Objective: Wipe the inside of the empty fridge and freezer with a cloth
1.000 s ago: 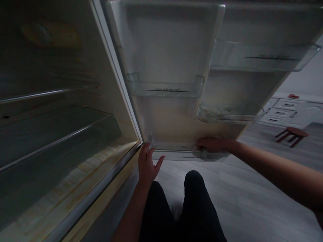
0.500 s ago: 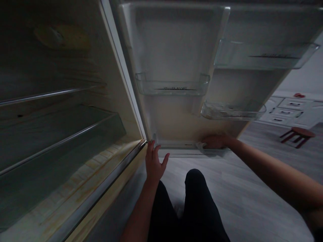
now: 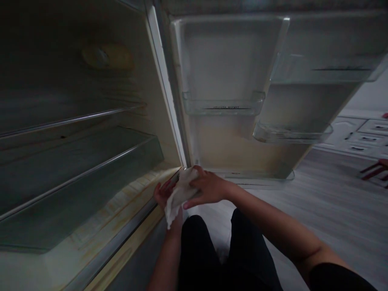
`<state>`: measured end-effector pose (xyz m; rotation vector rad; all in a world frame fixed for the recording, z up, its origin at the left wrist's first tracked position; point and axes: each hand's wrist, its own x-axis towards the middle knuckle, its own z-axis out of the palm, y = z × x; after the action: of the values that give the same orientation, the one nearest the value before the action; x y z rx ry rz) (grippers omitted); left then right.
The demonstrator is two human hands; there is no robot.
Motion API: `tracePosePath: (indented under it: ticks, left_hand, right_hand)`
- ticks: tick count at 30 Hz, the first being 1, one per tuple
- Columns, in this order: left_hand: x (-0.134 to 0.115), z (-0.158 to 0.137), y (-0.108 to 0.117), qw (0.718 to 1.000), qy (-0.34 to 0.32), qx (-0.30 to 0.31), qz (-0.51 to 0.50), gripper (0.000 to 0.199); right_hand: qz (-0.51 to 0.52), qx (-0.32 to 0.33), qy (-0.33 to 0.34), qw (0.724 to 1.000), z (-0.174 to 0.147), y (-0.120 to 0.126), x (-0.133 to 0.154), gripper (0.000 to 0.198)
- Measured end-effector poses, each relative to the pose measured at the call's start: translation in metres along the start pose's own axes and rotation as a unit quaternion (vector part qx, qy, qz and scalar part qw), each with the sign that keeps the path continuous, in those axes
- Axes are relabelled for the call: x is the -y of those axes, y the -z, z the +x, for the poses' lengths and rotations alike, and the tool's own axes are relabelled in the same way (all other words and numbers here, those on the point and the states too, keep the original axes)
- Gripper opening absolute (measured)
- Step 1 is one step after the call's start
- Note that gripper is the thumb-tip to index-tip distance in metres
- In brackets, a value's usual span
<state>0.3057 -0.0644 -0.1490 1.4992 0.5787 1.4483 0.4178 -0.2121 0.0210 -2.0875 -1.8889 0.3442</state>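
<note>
A thin, crumpled white cloth [image 3: 181,193] hangs from my right hand [image 3: 209,186], whose fingers are closed on its upper right part. Behind it, partly covered, is my left hand [image 3: 163,193], with its fingers apart and slightly bent beside the front edge of the fridge [image 3: 130,224]. The cloth hides much of that palm, and I cannot tell whether they touch. Both hands are at the hinge-side corner, where the fridge body meets the bottom of its open door [image 3: 224,149].
Clear door pockets [image 3: 224,106] line the door. Inside the fridge are glass shelves [image 3: 127,151] and a stained bottom ledge [image 3: 121,202]. My knees [image 3: 197,234] are just below the door. A dark red stool [image 3: 376,169] and white cabinets [image 3: 370,137] stand at right.
My right hand has moved left with the cloth, from the door's bottom pocket to my left hand. The left hand has shifted left and down off the door corner. The view has turned left.
</note>
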Motion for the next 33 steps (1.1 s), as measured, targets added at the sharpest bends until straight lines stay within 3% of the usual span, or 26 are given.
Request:
tracePosePath:
  ticks: [3,6,8,11,13,19,24,26,29,31,33]
  left_hand:
    - [-0.009,-0.001,0.016,0.998,0.046,-0.017,-0.034,0.05]
    - [-0.025,-0.009,0.017,0.988,0.131,0.053,-0.058,0.039]
    - [-0.034,-0.013,0.012,0.975,0.177,0.121,-0.061,0.044]
    - [-0.037,-0.014,0.005,0.964,0.187,0.186,-0.033,0.052]
    - [-0.036,-0.014,0.003,0.967,0.172,0.188,-0.007,0.051]
    - [-0.047,-0.013,-0.003,0.985,0.068,0.147,0.05,0.039]
    - [-0.08,-0.013,-0.025,0.975,-0.111,0.173,0.088,0.027]
    - [-0.092,-0.012,-0.041,0.949,-0.203,0.207,0.12,0.027]
    - [-0.101,-0.011,-0.074,0.886,-0.324,0.272,0.192,0.031]
    - [-0.1,-0.01,-0.094,0.842,-0.356,0.303,0.271,0.035]
    - [-0.098,-0.01,-0.11,0.806,-0.344,0.33,0.35,0.037]
  right_hand:
    - [-0.021,-0.063,-0.07,0.995,0.006,-0.01,0.004,0.055]
    - [-0.109,-0.111,-0.174,0.972,0.02,-0.022,0.004,0.059]
    - [-0.157,-0.109,-0.218,0.957,0.033,-0.032,0.004,0.06]
    - [-0.173,-0.117,-0.258,0.943,0.048,-0.045,0.007,0.033]
    - [-0.176,-0.123,-0.267,0.939,0.051,-0.048,0.008,0.028]
    - [-0.217,-0.083,-0.209,0.95,0.023,-0.039,-0.003,0.029]
    - [-0.25,-0.035,-0.199,0.947,-0.018,-0.022,-0.034,0.037]
    - [-0.263,-0.021,-0.205,0.943,-0.035,-0.014,-0.049,0.041]
    - [-0.267,-0.007,-0.196,0.944,-0.062,-0.002,-0.074,0.043]
    - [-0.267,-0.004,-0.177,0.947,-0.081,0.007,-0.093,0.044]
    - [-0.272,-0.009,-0.166,0.948,-0.101,0.015,-0.117,0.042]
